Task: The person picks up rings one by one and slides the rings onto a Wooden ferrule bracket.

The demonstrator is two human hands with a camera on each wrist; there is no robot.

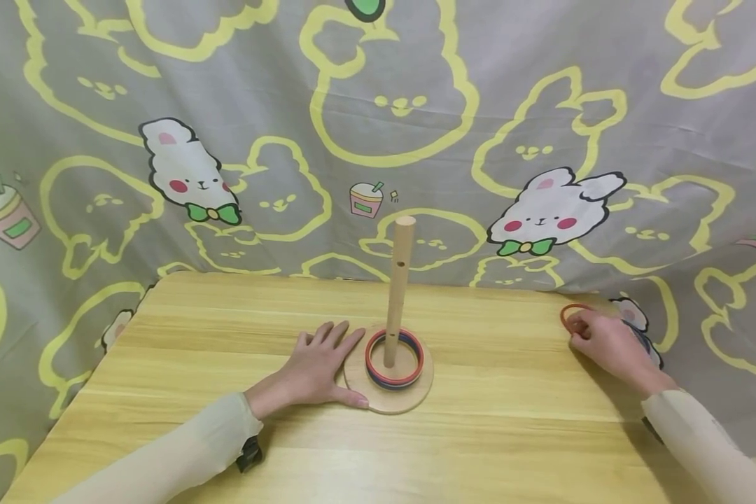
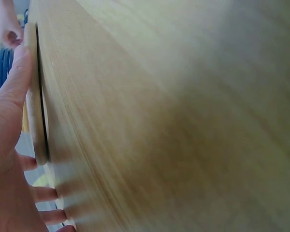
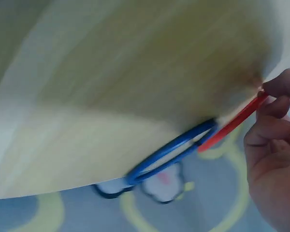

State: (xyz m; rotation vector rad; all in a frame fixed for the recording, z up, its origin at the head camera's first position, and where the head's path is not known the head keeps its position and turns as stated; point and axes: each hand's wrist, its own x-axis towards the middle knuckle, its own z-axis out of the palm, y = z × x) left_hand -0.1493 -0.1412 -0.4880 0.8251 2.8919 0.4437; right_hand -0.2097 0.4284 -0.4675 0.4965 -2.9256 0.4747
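Note:
A wooden peg (image 1: pixel 400 294) stands upright on a round wooden base (image 1: pixel 395 402) on the table. Several rings lie stacked around its foot, a red ring (image 1: pixel 368 362) on top and dark blue ones below. My left hand (image 1: pixel 315 371) lies spread beside the base, its thumb touching the rim and its fingers on the tabletop. At the table's right end, my right hand (image 1: pixel 614 348) pinches another red ring (image 3: pixel 234 122) between thumb and fingers. A blue ring (image 3: pixel 169 146) lies right by that red one at the table edge, mostly hidden behind the hand in the head view.
The wooden table (image 1: pixel 491 434) ends at a rounded right edge close to my right hand. A grey curtain (image 1: pixel 277 91) with yellow outlines and rabbit faces hangs behind the table and along both sides.

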